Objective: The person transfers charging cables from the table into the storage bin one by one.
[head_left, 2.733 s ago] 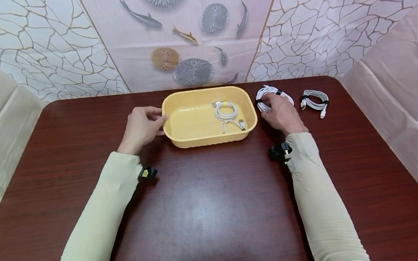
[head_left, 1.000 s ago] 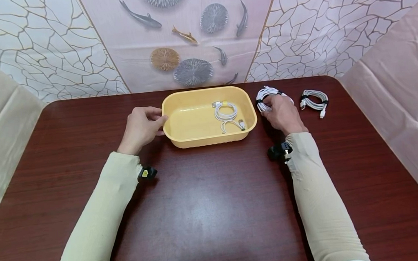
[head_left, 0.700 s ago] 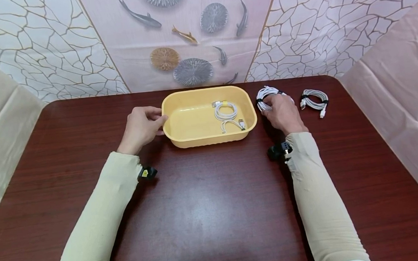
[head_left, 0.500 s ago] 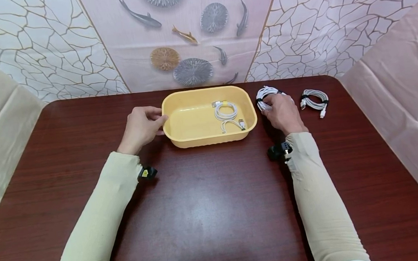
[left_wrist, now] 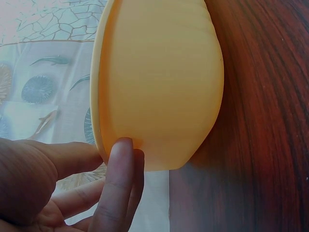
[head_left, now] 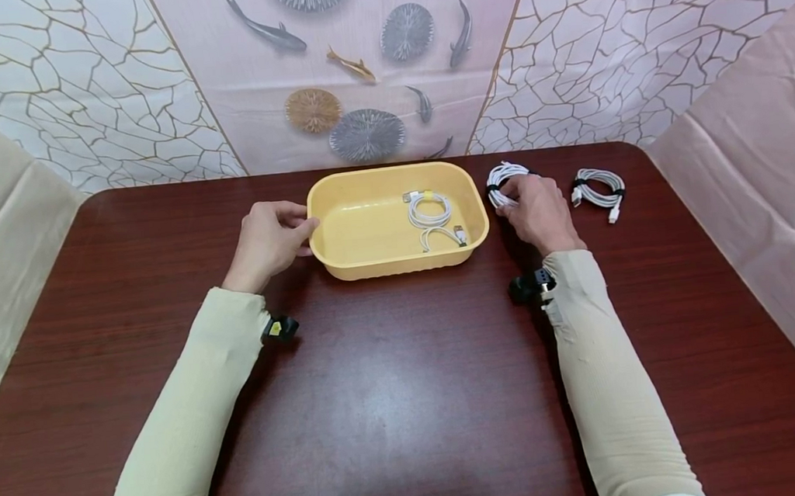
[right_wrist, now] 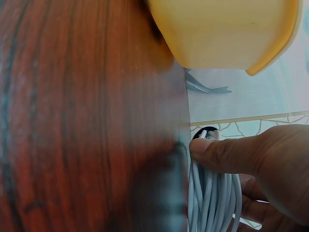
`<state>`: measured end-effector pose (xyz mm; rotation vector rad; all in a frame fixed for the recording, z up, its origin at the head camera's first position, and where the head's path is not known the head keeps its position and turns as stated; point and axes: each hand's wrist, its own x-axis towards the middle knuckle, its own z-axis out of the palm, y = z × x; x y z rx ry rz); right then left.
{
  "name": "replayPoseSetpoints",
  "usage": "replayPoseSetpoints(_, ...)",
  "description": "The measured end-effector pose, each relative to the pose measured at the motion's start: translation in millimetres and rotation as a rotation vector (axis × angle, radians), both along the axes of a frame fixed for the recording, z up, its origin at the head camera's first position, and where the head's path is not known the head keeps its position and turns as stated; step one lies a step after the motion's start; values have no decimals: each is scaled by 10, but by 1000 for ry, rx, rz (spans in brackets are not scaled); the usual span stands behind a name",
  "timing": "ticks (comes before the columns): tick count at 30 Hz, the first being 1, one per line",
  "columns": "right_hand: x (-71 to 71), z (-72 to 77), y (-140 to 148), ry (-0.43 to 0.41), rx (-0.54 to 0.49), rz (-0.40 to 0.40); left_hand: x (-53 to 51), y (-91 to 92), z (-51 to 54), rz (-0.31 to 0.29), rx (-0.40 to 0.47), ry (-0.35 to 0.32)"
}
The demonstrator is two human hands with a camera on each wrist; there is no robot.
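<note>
Arms in pale sleeves (head_left: 180,421) stretch over a dark wooden table (head_left: 393,373), and little has changed in the last few seconds: the hands stay apart, the left hand (head_left: 266,240) pinching one end of a yellow tray (head_left: 358,239), the right hand (head_left: 542,213) pinching a white cable coil (right_wrist: 212,198) just outside the opposite end, so the coil remains out of the tray. Whether it rests on the table cannot be told. Between the hands, a yellow-tied cable (head_left: 431,224) and a smaller cable (head_left: 440,230) lie inside; the tray's wall separates them from the gripped coil. A grayish cable coil (head_left: 600,200) lies right of the right hand. Beyond hangs a fish-patterned backdrop (head_left: 367,36).
</note>
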<state>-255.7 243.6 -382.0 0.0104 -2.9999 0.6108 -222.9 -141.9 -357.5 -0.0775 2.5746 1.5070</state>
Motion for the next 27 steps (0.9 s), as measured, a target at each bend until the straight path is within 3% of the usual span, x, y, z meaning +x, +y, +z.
replayPoseSetpoints(27, 15, 82, -23, 8, 4, 12, 5, -1, 4, -7, -14, 11)
